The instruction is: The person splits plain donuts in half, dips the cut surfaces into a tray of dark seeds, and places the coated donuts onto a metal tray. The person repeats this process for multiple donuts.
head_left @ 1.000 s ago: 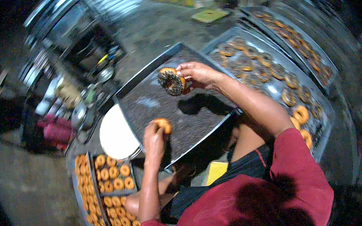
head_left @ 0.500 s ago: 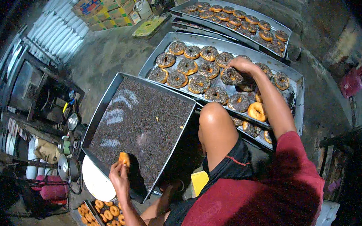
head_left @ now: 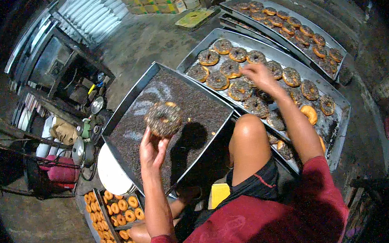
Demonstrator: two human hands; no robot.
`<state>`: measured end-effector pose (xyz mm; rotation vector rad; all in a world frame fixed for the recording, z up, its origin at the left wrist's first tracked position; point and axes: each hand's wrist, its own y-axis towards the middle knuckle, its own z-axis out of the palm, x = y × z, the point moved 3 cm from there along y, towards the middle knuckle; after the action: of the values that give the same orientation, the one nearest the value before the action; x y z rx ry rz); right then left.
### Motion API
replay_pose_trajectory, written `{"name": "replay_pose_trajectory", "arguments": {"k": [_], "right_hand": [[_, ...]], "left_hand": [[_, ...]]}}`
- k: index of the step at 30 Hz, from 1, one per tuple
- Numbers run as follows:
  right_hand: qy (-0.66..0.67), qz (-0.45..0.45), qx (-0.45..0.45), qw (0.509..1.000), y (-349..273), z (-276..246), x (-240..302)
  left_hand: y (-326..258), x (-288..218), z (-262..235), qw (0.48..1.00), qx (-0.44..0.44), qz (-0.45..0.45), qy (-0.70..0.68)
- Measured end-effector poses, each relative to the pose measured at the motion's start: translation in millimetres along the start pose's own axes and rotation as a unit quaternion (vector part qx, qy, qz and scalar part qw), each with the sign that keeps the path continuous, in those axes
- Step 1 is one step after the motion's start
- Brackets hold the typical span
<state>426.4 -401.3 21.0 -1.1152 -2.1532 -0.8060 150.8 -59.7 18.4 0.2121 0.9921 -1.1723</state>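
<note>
My left hand [head_left: 153, 147] holds up a doughnut [head_left: 163, 119] coated in dark sprinkles, gripped at its lower edge. It is raised above a square metal tray [head_left: 128, 97] spread with dark sprinkles [head_left: 197, 98], where pale swipe marks show. My right hand [head_left: 262, 78] hovers over a long metal tray [head_left: 339, 133] of sprinkled doughnuts [head_left: 240, 89]. Its fingers are drawn together with no doughnut visible in them, close to the doughnuts in the middle rows. A plain golden doughnut [head_left: 309, 114] sits in that tray, to the right of my forearm.
Plain ring doughnuts [head_left: 129, 215] fill a divided tray at lower left. A white round lid or tub [head_left: 111, 171] stands beside the sprinkle tray. More trays of sprinkled doughnuts [head_left: 304, 30] are stacked behind. My bent knee [head_left: 250, 128] rises between the trays. Pots [head_left: 83, 151] are at left.
My left hand has lifted from the sprinkle tray's near-left side, now showing the doughnut's sprinkled face. My right hand has let go of a sprinkled doughnut over the long tray. The view has shifted left.
</note>
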Motion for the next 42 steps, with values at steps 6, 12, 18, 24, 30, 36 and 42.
{"name": "replay_pose_trajectory", "arguments": {"k": [6, 12, 18, 24, 30, 36, 42], "right_hand": [[0.556, 0.13, 0.21, 0.794, 12, 76, 39], [0.664, 0.144, 0.071, 0.73, -44, 3, -10], [0.665, 0.154, -0.043, 0.729, -150, -69, -51], [0.577, 0.191, -0.167, 0.777, -232, -156, -116], [0.348, 0.453, -0.167, 0.804, -291, -216, -166], [-0.217, 0.385, -0.111, 0.89, -291, -247, -264], [-0.262, 0.354, 0.023, 0.898, -211, -133, -143]], "left_hand": [[48, 42, 136, 0.985, 0.136, -0.097, 0.044], [58, 101, 187, 0.942, 0.268, -0.111, 0.17], [28, 188, 247, 0.911, 0.319, -0.201, 0.168], [8, 179, 272, 0.907, 0.346, -0.137, 0.2], [-4, 89, 239, 0.938, 0.305, 0.008, 0.167], [-23, 29, 189, 0.958, 0.265, 0.075, 0.082], [-33, 13, 136, 0.963, 0.216, 0.144, 0.074]]}}
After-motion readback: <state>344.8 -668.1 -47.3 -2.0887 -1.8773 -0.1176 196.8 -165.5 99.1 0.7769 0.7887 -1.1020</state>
